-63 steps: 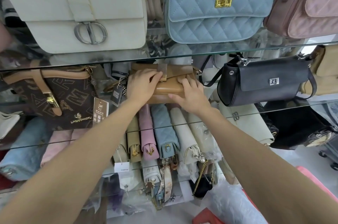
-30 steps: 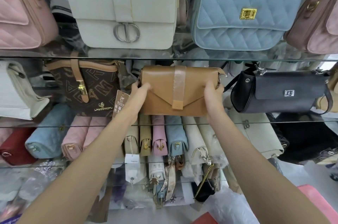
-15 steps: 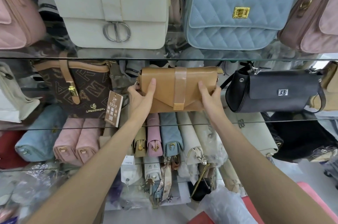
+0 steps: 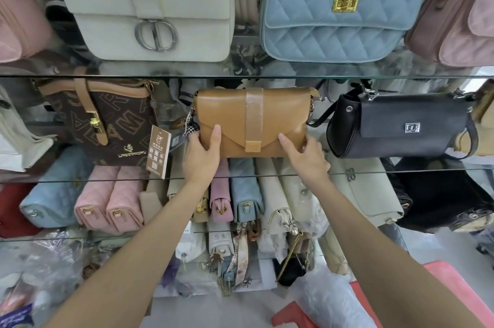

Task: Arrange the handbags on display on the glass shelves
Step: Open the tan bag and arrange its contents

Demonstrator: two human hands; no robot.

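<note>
While the tan handbag (image 4: 251,121) is standing upright at frame centre on the middle glass shelf (image 4: 401,170), the left hand (image 4: 200,156) and right hand (image 4: 307,156) are gripping its lower corners; final alignment is seemingly remaining.

A tan handbag (image 4: 254,121) stands upright on the middle glass shelf (image 4: 401,170), its envelope flap facing out with a clear plastic strip down the centre. Left of it stands a brown lettered bag (image 4: 107,124) with a hang tag; right of it lies a black bag (image 4: 401,127). On the upper glass shelf (image 4: 80,75) stand a cream bag (image 4: 160,6) and a quilted blue bag (image 4: 342,6).
</note>
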